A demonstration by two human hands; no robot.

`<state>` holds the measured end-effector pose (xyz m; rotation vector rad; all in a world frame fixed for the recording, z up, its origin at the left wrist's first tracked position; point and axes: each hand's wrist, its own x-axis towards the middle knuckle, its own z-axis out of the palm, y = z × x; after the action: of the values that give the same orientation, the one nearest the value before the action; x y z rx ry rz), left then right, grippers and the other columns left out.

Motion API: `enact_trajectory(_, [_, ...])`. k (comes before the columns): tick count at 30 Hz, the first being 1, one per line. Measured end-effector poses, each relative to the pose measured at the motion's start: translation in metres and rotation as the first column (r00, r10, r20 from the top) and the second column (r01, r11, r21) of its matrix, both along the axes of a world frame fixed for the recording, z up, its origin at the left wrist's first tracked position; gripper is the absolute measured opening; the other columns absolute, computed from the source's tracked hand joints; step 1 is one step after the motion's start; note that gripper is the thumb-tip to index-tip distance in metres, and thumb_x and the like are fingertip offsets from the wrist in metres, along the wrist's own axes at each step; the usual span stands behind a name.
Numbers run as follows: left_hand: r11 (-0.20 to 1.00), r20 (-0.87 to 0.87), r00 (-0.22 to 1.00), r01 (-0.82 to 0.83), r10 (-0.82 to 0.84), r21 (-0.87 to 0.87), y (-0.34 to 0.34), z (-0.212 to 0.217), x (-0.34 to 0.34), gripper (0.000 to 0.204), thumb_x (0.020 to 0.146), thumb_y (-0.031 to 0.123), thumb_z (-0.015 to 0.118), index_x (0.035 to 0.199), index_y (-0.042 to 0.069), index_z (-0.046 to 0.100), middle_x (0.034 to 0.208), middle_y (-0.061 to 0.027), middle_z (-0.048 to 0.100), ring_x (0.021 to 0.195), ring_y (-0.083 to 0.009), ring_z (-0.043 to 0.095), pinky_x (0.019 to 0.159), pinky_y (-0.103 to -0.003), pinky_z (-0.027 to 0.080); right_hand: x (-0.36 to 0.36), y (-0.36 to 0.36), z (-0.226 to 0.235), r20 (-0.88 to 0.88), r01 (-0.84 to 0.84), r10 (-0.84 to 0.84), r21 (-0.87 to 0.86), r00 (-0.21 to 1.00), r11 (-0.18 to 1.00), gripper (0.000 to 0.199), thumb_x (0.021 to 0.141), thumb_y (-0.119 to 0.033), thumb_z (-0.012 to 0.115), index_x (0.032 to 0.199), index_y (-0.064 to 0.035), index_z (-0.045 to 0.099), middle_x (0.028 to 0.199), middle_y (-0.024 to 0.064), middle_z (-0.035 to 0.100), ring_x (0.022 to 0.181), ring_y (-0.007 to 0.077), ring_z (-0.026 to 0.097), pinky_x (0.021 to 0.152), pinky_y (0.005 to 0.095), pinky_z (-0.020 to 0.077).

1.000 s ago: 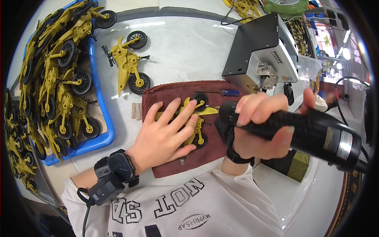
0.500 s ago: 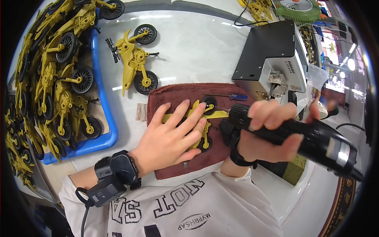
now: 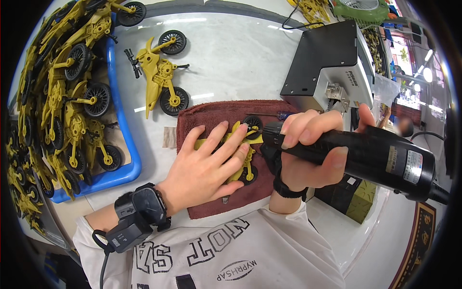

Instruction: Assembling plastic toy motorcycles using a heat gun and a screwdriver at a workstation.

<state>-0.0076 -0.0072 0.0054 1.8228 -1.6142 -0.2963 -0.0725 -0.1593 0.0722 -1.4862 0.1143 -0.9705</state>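
My left hand (image 3: 207, 164) lies flat with spread fingers over a yellow toy motorcycle (image 3: 250, 156) on a maroon towel (image 3: 197, 114). The hand hides much of the toy; its black wheels show beyond my fingers. In my right hand (image 3: 320, 149) is a black electric screwdriver (image 3: 370, 159), fingers wrapped round its body. The tool lies nearly level, its nose beside the toy's upper wheel close to my left fingertips. I cannot tell whether the bit touches a screw. A small hand screwdriver (image 3: 284, 115) rests on the towel, partly behind my right hand.
A finished-looking yellow toy motorcycle (image 3: 159, 74) lies on the white table. At left, a blue tray (image 3: 137, 154) is heaped with more of them. A black and white metal box (image 3: 322, 67) stands at right, a green fan (image 3: 361, 12) behind it. A person (image 3: 402, 126) appears far right.
My right hand has brought the electric screwdriver leftward, its nose closer to the toy motorcycle. My left hand keeps its place on the toy.
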Motion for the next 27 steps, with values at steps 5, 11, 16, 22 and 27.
enact_trajectory(5, [1.000, -0.006, 1.000, -0.004, 0.004, -0.003, 0.000, 0.001, 0.000, 0.060, 0.074, 0.045, 0.065, 0.117, 0.005, 0.053, 0.138, -0.0133, 0.042, 0.118, -0.0329, 0.044, 0.095, -0.049, 0.031, -0.001, -0.002, -0.001, 0.001, -0.007, 0.007, 0.006, 1.000, 1.000, 0.088, 0.083, -0.041, 0.066, 0.139, -0.0075, 0.005, 0.075, 0.0126, 0.054, 0.058, 0.0218, 0.055, 0.059, 0.0353, 0.0492])
enact_trajectory(11, [1.000, -0.016, 1.000, -0.005, 0.005, 0.005, 0.000, 0.001, 0.001, 0.060, 0.074, 0.045, 0.065, 0.117, 0.005, 0.053, 0.138, -0.0133, 0.042, 0.118, -0.0329, 0.044, 0.095, -0.049, 0.032, 0.002, -0.003, -0.005, 0.028, -0.041, 0.041, -0.010, 0.999, 0.999, 0.089, 0.082, -0.042, 0.067, 0.139, -0.0075, 0.007, 0.074, 0.0132, 0.055, 0.058, 0.0233, 0.056, 0.059, 0.0352, 0.0497])
enact_trajectory(16, [1.000, -0.013, 1.000, -0.006, 0.006, -0.002, 0.000, 0.001, 0.001, 0.060, 0.073, 0.045, 0.065, 0.116, 0.005, 0.054, 0.138, -0.0132, 0.042, 0.118, -0.0328, 0.044, 0.095, -0.049, 0.032, 0.002, -0.008, -0.004, 0.102, -0.131, 0.137, -0.064, 0.985, 0.989, 0.097, 0.082, -0.060, 0.055, 0.140, -0.0017, 0.005, 0.078, 0.0197, 0.057, 0.061, 0.0284, 0.059, 0.062, 0.0400, 0.0516])
enact_trajectory(22, [1.000, -0.027, 1.000, -0.001, 0.001, 0.001, 0.000, 0.002, 0.001, 0.060, 0.073, 0.045, 0.066, 0.117, 0.005, 0.054, 0.138, -0.0125, 0.042, 0.118, -0.0328, 0.043, 0.095, -0.049, 0.032, 0.001, -0.009, 0.021, 0.037, -0.125, 0.127, -0.039, 0.991, 0.991, 0.084, 0.085, -0.065, 0.034, 0.139, -0.0020, 0.023, 0.075, 0.0145, 0.053, 0.055, 0.0275, 0.053, 0.063, 0.0434, 0.0479])
enact_trajectory(27, [1.000, -0.013, 1.000, -0.011, 0.011, 0.010, 0.001, 0.003, 0.001, 0.061, 0.072, 0.045, 0.066, 0.117, 0.006, 0.054, 0.138, -0.0115, 0.042, 0.119, -0.0321, 0.043, 0.095, -0.049, 0.031, 0.003, -0.012, 0.027, 0.038, -0.238, 0.235, 0.070, 0.971, 0.969, 0.084, 0.085, -0.065, 0.032, 0.139, -0.0019, 0.026, 0.075, 0.0137, 0.051, 0.054, 0.0266, 0.052, 0.059, 0.0427, 0.0457])
